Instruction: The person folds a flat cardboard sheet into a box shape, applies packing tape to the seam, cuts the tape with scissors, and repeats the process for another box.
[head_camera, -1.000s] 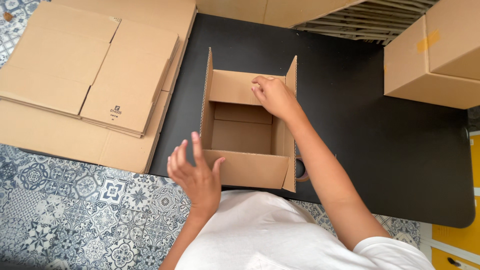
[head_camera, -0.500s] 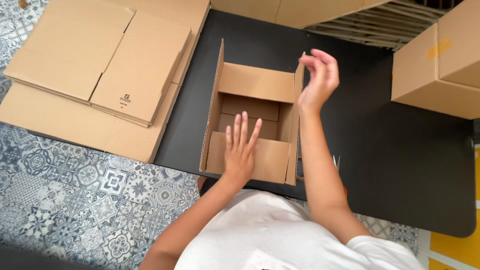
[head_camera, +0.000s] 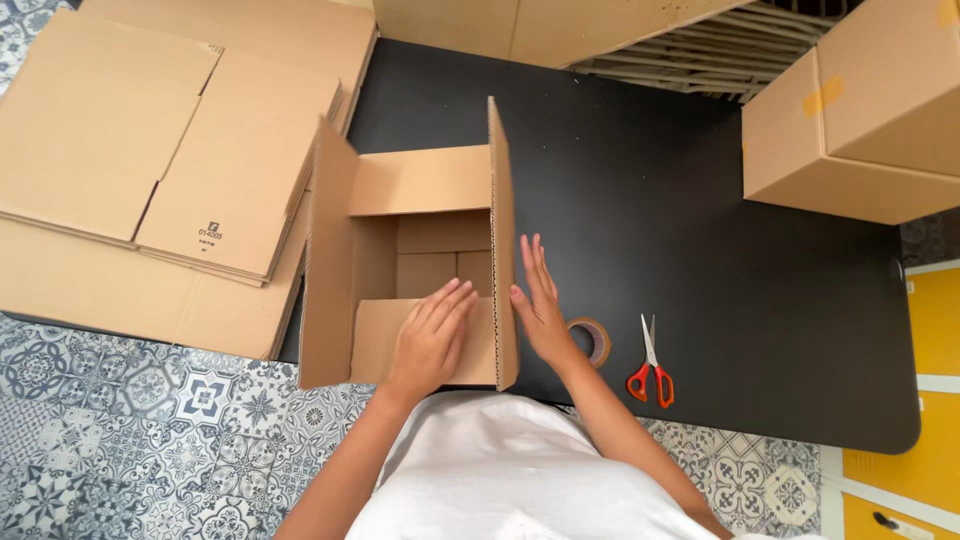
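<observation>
On the black table (head_camera: 700, 250) our open cardboard box (head_camera: 410, 260) stands formed, flaps still up. Our left hand (head_camera: 432, 340) presses the near flap flat-palmed; our right hand (head_camera: 540, 305) rests open against the side flap, neither gripping. Tape roll (head_camera: 592, 340) and scissors (head_camera: 650, 365) lie untouched.

both arms are reaching forward from the torso, elbows bent. the left hand (head_camera: 430, 340) is lying palm down, fingers (head_camera: 452, 305) together and pointing ahead. the right hand (head_camera: 540, 300) is standing on edge, open and flat, fingers straight, thumb tucked toward the left.
</observation>
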